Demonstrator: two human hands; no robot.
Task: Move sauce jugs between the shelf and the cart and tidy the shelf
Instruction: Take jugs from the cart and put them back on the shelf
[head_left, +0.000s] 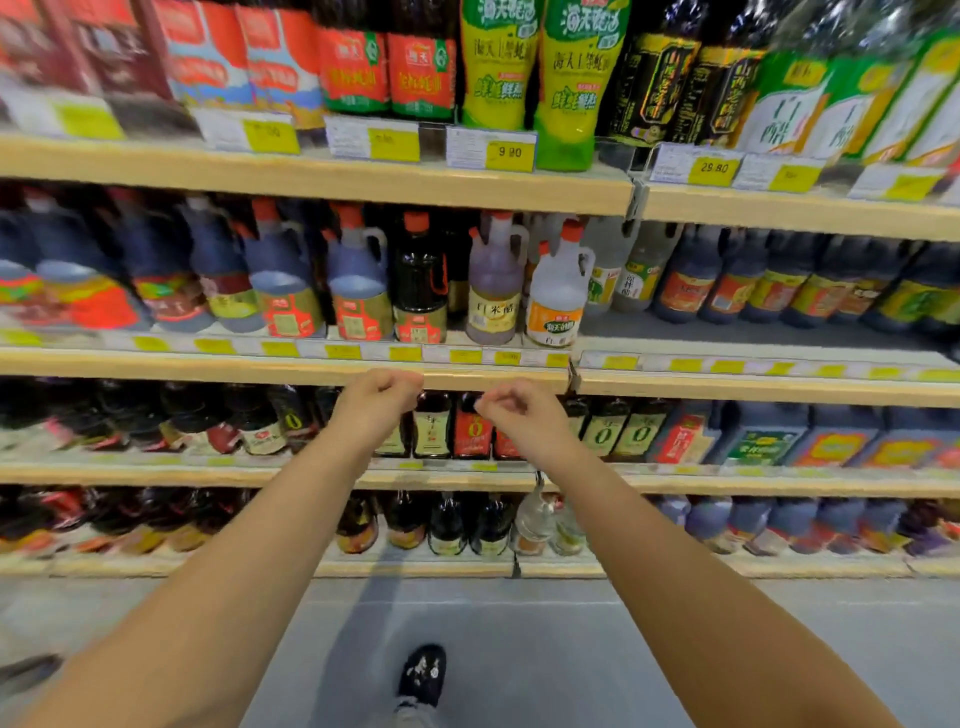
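Reaching toward the shelf (311, 371), we hold our left hand (375, 402) and right hand (522, 413) loosely curled, empty, just below its front edge. Sauce jugs (358, 280) stand in rows on the shelf above our hands.

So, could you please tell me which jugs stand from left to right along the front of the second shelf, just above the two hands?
Blue-tinted jug with red label → dark bottle with red cap → purplish jug with pale label → clear white jug with orange label.
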